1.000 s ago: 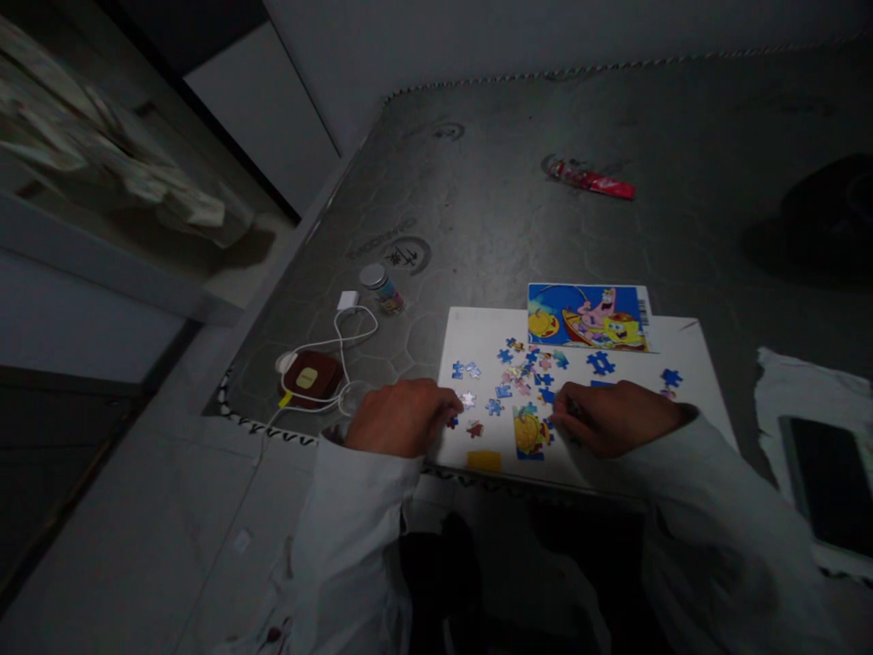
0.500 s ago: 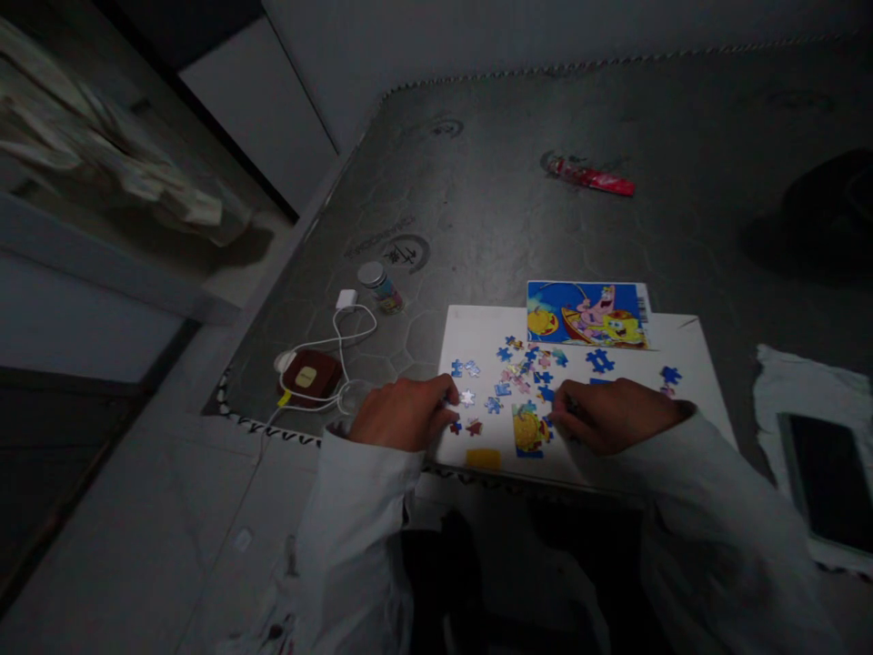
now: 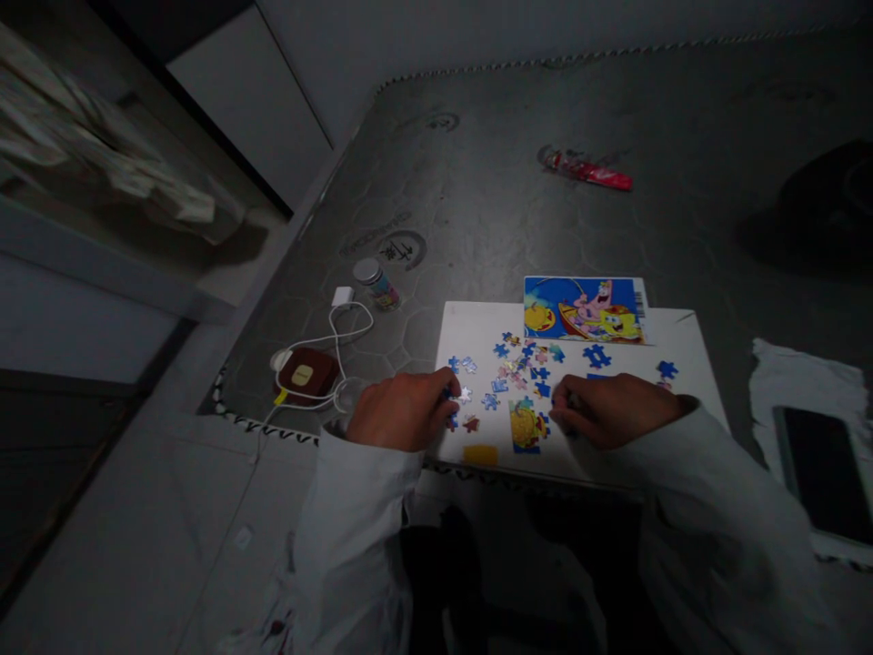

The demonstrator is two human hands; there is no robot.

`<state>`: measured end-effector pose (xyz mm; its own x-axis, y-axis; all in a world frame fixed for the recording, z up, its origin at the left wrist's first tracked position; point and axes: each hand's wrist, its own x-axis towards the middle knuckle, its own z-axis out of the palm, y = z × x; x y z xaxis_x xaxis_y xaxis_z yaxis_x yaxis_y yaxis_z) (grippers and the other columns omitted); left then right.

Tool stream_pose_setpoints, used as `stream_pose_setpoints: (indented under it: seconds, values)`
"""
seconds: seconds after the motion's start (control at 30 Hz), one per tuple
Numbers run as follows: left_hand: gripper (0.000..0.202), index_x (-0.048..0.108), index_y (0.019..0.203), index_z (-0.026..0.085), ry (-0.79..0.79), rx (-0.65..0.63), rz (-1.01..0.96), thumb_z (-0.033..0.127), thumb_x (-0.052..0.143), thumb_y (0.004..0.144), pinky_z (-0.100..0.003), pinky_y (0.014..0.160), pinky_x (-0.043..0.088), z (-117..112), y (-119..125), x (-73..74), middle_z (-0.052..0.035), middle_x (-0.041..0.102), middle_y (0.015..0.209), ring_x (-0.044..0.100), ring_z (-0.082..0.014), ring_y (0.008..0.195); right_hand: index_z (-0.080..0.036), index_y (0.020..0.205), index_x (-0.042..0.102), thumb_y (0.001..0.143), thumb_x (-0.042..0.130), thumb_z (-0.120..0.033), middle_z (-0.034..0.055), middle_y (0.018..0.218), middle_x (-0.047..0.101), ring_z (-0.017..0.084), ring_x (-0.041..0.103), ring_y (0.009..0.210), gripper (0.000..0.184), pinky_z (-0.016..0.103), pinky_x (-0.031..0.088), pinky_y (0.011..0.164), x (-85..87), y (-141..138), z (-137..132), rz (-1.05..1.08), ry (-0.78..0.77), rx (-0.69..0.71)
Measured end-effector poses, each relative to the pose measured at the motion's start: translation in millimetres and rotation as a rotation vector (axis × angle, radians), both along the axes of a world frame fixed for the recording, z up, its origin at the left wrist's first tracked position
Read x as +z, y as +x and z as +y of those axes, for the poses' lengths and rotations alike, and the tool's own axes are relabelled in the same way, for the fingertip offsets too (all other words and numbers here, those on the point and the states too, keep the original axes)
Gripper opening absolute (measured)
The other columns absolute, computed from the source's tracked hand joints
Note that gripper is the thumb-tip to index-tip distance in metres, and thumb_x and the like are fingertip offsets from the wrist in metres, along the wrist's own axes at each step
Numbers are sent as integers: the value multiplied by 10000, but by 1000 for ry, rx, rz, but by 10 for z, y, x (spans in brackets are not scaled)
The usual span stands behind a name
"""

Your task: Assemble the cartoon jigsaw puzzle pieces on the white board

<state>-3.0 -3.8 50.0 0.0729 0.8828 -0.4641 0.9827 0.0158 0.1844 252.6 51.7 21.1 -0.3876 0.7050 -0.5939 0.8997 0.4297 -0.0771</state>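
A white board (image 3: 655, 341) lies on a dark mat, with several loose blue puzzle pieces (image 3: 528, 364) scattered on it. A small joined section of the puzzle (image 3: 526, 428) sits near the board's front edge. A colourful cartoon reference picture (image 3: 583, 310) rests at the board's far side. My left hand (image 3: 402, 409) is curled at the board's left edge, fingertips pinching a small blue piece (image 3: 450, 393). My right hand (image 3: 610, 409) is curled beside the joined section, fingers pressed together on something I cannot make out.
A dark red power bank with a white cable and plug (image 3: 304, 373) lies left of the board. A small jar (image 3: 374, 280) stands beyond it. A red wrapper (image 3: 587, 171) lies far back. A phone (image 3: 822, 473) on white cloth rests at right.
My left hand's fingertips have crept a little to the right, onto a blue piece at the board's left edge. My right hand has hardly moved.
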Motion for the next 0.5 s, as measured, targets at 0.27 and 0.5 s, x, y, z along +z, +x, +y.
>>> stream_pose_setpoints:
  seconds: [0.27, 0.5]
  values:
    - [217, 677, 1160, 313, 9, -86, -32, 369, 583, 972, -372, 754, 513, 3, 161, 36, -15, 783, 1119, 730, -282, 972, -274, 959, 651, 920, 558, -414, 46, 855, 762, 249, 681, 713, 173, 357, 431, 629, -32, 308, 54, 77, 47, -133]
    - [226, 685, 1154, 310, 5, -80, -37, 396, 623, 954, -370, 748, 515, 2, 153, 19, -17, 781, 1125, 729, -267, 943, -271, 948, 665, 873, 653, -431, 77, 859, 743, 272, 672, 720, 177, 387, 454, 636, -12, 480, 115, 27, 33, -238]
